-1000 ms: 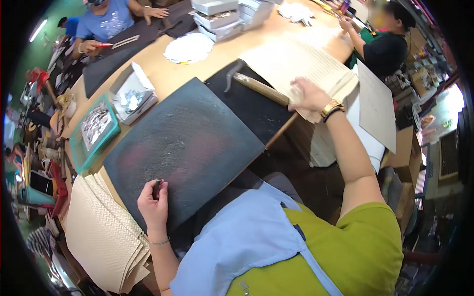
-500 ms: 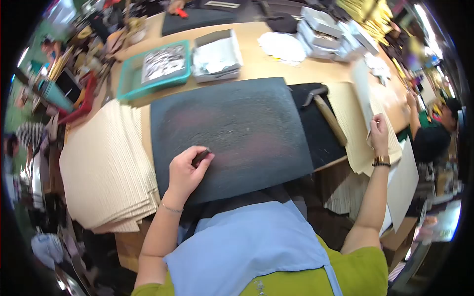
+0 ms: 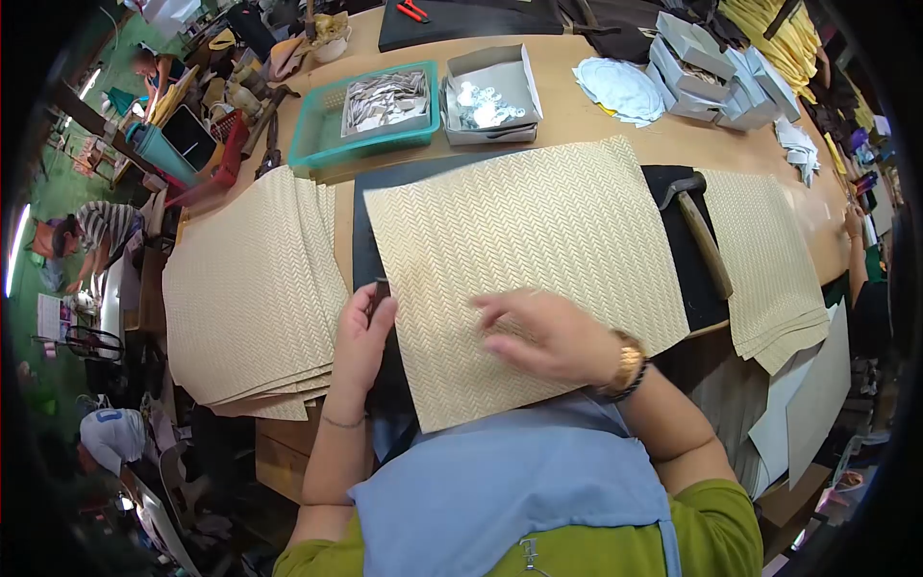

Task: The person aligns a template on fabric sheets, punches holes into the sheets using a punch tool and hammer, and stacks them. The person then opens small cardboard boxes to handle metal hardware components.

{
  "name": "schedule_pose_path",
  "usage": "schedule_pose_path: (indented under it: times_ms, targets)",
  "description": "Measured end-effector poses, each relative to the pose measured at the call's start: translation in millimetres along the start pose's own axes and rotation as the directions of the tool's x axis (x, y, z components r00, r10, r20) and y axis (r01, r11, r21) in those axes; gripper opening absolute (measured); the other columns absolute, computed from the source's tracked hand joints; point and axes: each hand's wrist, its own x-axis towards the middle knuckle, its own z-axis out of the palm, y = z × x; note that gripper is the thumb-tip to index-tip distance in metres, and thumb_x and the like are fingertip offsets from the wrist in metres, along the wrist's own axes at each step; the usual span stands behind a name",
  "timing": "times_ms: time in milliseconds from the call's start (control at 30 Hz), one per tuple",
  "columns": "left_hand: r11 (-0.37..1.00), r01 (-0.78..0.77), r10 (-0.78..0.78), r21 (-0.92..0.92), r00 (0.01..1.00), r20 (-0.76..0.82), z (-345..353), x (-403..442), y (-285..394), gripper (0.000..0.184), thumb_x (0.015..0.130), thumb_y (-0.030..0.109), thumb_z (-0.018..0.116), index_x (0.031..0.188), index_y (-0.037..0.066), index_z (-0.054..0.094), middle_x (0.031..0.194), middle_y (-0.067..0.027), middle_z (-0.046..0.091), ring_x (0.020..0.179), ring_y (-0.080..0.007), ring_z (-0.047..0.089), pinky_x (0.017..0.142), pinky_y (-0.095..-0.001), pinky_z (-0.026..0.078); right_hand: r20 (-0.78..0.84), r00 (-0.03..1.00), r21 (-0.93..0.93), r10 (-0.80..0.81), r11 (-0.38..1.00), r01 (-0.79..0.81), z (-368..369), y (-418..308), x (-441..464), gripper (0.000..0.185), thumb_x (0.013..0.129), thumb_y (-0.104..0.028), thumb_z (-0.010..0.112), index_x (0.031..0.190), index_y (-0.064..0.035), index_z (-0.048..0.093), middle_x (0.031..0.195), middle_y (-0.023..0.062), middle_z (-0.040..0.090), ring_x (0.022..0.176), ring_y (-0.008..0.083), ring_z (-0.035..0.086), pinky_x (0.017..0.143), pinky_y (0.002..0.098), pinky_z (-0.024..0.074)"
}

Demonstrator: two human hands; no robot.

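A cream herringbone-woven sheet (image 3: 519, 221) lies slightly askew over the dark mat (image 3: 365, 245), which shows along its left and top edges. My left hand (image 3: 356, 341) is at the sheet's left edge, closed around a small dark tool (image 3: 379, 296); its exact kind is mostly hidden by the fingers. Over the lower middle of the sheet, my right hand (image 3: 558, 337) has its fingers stretched out and apart, slightly blurred, holding nothing. Whether it touches the sheet I cannot tell.
Stacks of woven sheets lie left (image 3: 250, 288) and right (image 3: 769, 250). A hammer-like tool with a wooden handle (image 3: 707, 245) rests right of the mat. Behind are a teal basket (image 3: 300, 139) and an open box (image 3: 488, 137). Other people work at the sides.
A woven sheet now covers most of the mat, which was bare. My right hand has moved from the right stack to above this sheet. My left hand still holds the small dark tool.
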Motion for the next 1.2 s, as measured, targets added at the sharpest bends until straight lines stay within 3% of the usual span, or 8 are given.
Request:
schedule_pose_path:
  times_ms: [100,167,233,300,367,567,967,1200]
  targets:
    - [0.972,-0.094,0.086,0.213,0.995,0.048,-1.2,-8.5,-4.1,0.035,0.086,0.010,0.068,0.116,-0.002,0.055,0.091,-0.0001,0.060,0.082,-0.0055,0.054,0.072,-0.0197,0.044,-0.316,0.937,-0.239,0.146,0.944,-0.228,-50.4,29.3,-38.3,0.029,0.086,-0.023,0.065,0.106,-0.0014,0.060,0.112,0.0158,0.063,0.104,0.0315,0.059,0.092,0.0378,0.0457]
    - [0.981,-0.102,0.097,0.163,0.995,0.039,4.2,-8.8,0.5,0.035,0.086,0.010,0.068,0.116,-0.003,0.056,0.090,-0.0004,0.060,0.082,-0.0048,0.054,0.073,-0.0199,0.045,-0.551,0.830,-0.525,0.082,0.739,-0.422,-81.3,58.5,-73.5,0.031,0.086,-0.021,0.064,0.109,-0.0005,0.059,0.111,0.0168,0.063,0.105,0.0327,0.059,0.092,0.0382,0.0455]
    - [0.975,-0.113,0.115,0.193,0.993,0.005,6.7,-8.9,-2.2,0.034,0.086,0.010,0.067,0.116,-0.004,0.056,0.090,-0.0011,0.061,0.082,-0.0050,0.054,0.074,-0.0204,0.046,-0.617,0.668,-0.131,0.416,0.782,-0.609,-95.8,78.3,-103.0,0.034,0.089,-0.021,0.061,0.115,0.0007,0.056,0.104,0.0123,0.063,0.094,0.0199,0.060,0.084,0.0320,0.0467]
    - [0.941,-0.122,0.142,0.315,0.989,-0.043,3.4,-2.8,-3.9,0.034,0.087,0.009,0.066,0.116,-0.006,0.057,0.091,-0.0023,0.063,0.083,-0.0061,0.055,0.076,-0.0212,0.047,-0.583,0.658,-0.022,0.476,0.801,-0.599,-92.0,77.7,-113.0,0.032,0.090,-0.015,0.062,0.116,0.0005,0.055,0.104,0.0077,0.061,0.092,0.0148,0.056,0.085,0.0286,0.0456]
    - [0.957,-0.174,0.204,0.234,0.973,-0.109,2.8,5.8,-2.8,0.033,0.087,0.008,0.065,0.116,-0.006,0.058,0.091,-0.0032,0.064,0.083,-0.0074,0.056,0.077,-0.0223,0.047,-0.589,0.641,0.099,0.492,0.831,-0.547,-86.4,88.5,-122.8,0.036,0.086,-0.015,0.066,0.117,0.0001,0.055,0.101,0.0059,0.062,0.088,0.0113,0.056,0.079,0.0261,0.0465]
    - [0.908,-0.123,0.228,0.401,0.947,-0.226,-28.6,30.6,-13.6,0.031,0.087,0.009,0.066,0.114,-0.006,0.061,0.088,-0.0023,0.065,0.076,-0.0076,0.055,0.071,-0.0231,0.046,-0.612,0.697,-0.026,0.374,0.871,-0.490,-79.1,93.8,-107.9,0.036,0.082,-0.011,0.069,0.113,0.0004,0.056,0.098,0.0044,0.062,0.079,0.0106,0.054,0.074,0.0252,0.0473]
    - [0.882,-0.142,0.273,0.449,0.931,-0.242,-22.3,27.0,-13.5,0.033,0.085,0.011,0.069,0.112,-0.006,0.061,0.088,-0.0034,0.066,0.075,-0.0069,0.056,0.069,-0.0222,0.047,-0.577,0.645,0.271,0.501,0.863,-0.428,-87.1,97.1,-95.6,0.018,0.083,-0.004,0.067,0.098,-0.0028,0.058,0.084,-0.0020,0.057,0.069,0.0032,0.050,0.063,0.0179,0.0437]
    - [0.873,-0.219,0.349,0.435,0.904,-0.246,-22.5,27.1,-15.0,0.033,0.085,0.010,0.068,0.113,-0.006,0.061,0.088,-0.0030,0.066,0.077,-0.0072,0.056,0.071,-0.0221,0.047,-0.626,0.628,0.220,0.463,0.877,-0.428,-83.7,102.8,-92.8,0.014,0.083,-0.004,0.067,0.094,-0.0037,0.057,0.082,-0.0035,0.055,0.067,0.0018,0.048,0.061,0.0173,0.0426]
